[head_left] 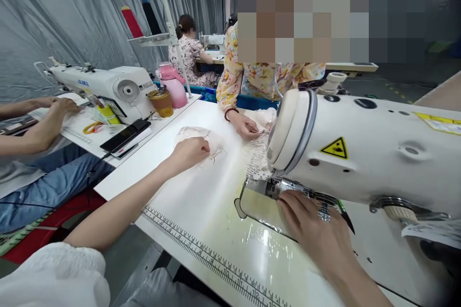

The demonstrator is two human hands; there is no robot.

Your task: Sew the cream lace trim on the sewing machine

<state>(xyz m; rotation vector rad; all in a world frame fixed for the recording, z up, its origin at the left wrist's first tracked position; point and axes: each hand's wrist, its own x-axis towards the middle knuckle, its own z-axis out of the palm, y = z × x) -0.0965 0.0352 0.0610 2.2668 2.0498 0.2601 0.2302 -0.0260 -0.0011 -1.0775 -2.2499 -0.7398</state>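
My left hand point(190, 151) reaches out over the white table point(201, 206) and rests closed on a piece of sheer white lace fabric point(196, 133). My right hand point(312, 226) lies on the bed of the white sewing machine point(363, 148), just under its head by the needle plate point(259, 204); its fingers are curled against the metal there and nothing shows in them. More lace point(255, 158) is bunched beside the machine head.
Across the table a person in a floral top has a hand point(246, 127) on the lace. At the left another person sits at a second sewing machine point(104, 87), with a phone point(125, 136), a pink bottle point(172, 84) and a yellow cup point(161, 102). A ruler strip point(201, 252) runs along the near edge.
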